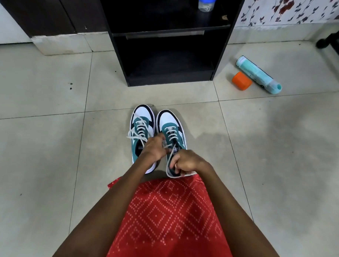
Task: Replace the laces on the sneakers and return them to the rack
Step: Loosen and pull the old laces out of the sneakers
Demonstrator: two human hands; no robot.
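Two teal, white and navy sneakers stand side by side on the tiled floor, toes pointing away from me. The left sneaker (142, 115) has white laces tied in a loose bow. Over the right sneaker (170, 120), both hands work its white lace (170, 158). My left hand (153, 150) pinches one lace strand above the tongue. My right hand (186, 162) grips the other strand near the heel. The black shoe rack (219, 58) stands just beyond the sneakers, its lower shelf dark.
A jar with a blue lid (206, 1) sits on the rack's upper shelf. An orange cap (241, 81) and a teal spray can (258, 74) lie on the floor to the right. My red patterned garment (170, 216) covers my lap.
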